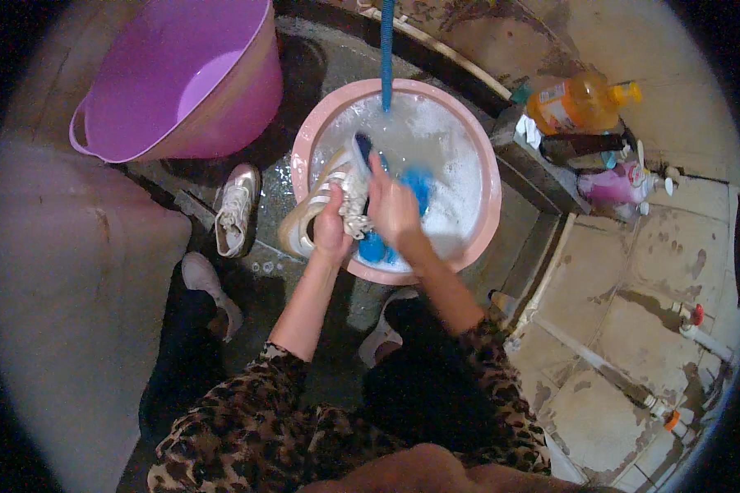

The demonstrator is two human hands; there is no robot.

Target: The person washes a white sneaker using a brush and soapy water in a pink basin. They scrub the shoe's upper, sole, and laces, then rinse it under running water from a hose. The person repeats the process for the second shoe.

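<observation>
My left hand (334, 229) grips a white sneaker (322, 200) with pale stripes and bunched laces, held over the left side of a pink basin (489, 185). In my right hand (394, 206) is a dark-bristled brush (363, 146), pressed on or near the sneaker's toe; its handle is mostly hidden by the fingers. Foamy water fills the basin. Blue objects (372, 248), too blurred to name, lie in it. A blue hose (386, 55) hangs down into the water at the basin's far side.
Another white sneaker (237, 212) stands on the wet floor left of the basin. A large purple tub (246, 117) is at the upper left. A ledge (546, 169) at right holds an orange liquid bottle (576, 105) and a pink bottle (613, 183). Taps and pipes line the tiled wall.
</observation>
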